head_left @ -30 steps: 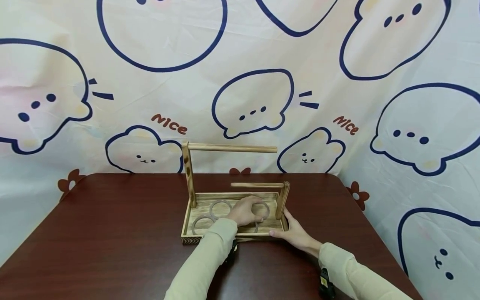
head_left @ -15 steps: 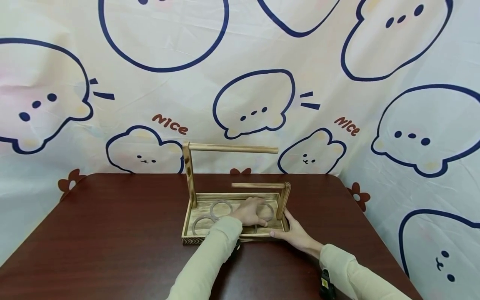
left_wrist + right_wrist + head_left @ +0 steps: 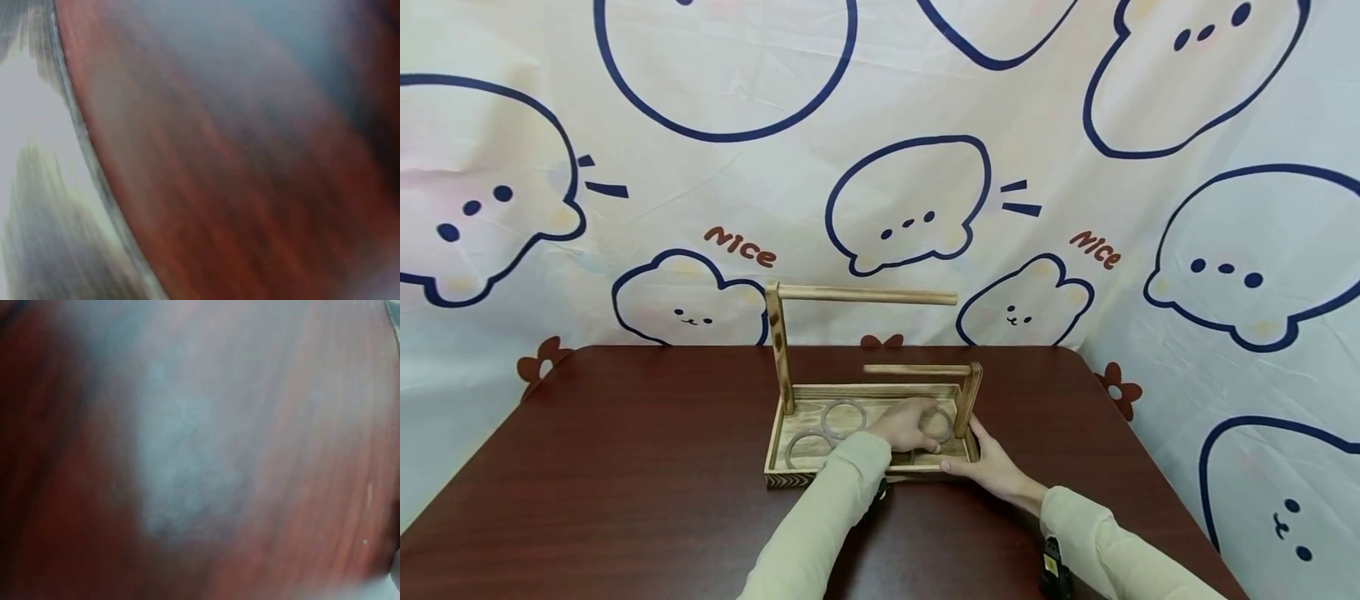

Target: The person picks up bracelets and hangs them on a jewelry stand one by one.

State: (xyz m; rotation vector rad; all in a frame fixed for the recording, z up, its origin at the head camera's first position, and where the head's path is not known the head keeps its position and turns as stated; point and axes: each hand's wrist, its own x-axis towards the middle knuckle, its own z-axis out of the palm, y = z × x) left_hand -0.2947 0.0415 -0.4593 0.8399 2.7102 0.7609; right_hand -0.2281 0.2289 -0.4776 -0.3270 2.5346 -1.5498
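A wooden jewelry stand [image 3: 769, 442] with a shallow tray base and two horizontal bars sits on the table in the head view. My left hand [image 3: 904, 425] reaches into the tray's right half, its fingers and thumb spread across a pale bangle [image 3: 950, 423] and gripping it at opposite sides; the bangle's left part is hidden. Two more bangles [image 3: 844, 402] lie toward the left of the tray. Another ring edge shows partly beneath my left hand. My right hand [image 3: 996, 475] holds the tray's right end, thumb at the front rim and fingers along the outer side.
The stand's taller bar [image 3: 865, 295] runs above the tray from a left post, and the shorter bar [image 3: 917, 369] runs from a right post. The dark red-brown table [image 3: 625, 450] extends around it. A patterned cloth [image 3: 737, 192] hangs behind.
My left hand has moved slightly right inside the tray, and the bangle under it has shifted right too. My right hand keeps its place on the stand's right end.
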